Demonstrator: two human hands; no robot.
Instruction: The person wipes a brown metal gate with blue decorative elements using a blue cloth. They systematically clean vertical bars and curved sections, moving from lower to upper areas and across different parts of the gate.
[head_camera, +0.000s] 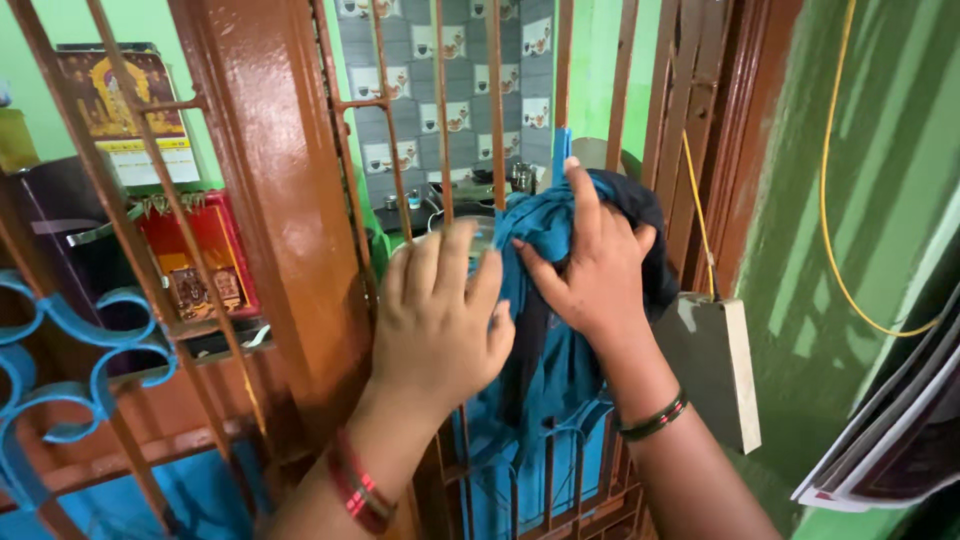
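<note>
Draping: teal cloth (545, 350) half over grille (440, 130), right hand (590, 265) clamped on its bunched top, left hand (440, 315) flat at 9 o'clock, lower length unsmoothed.

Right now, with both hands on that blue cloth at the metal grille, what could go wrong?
The teal blue cloth is bunched against the brown metal grille bars, so it might snag or slip through a gap. The right hand presses it near the top and the left hand lies flat beside it; fingers could get pinched between bars. The yellow cord hanging close by on the right might catch an arm.
</note>
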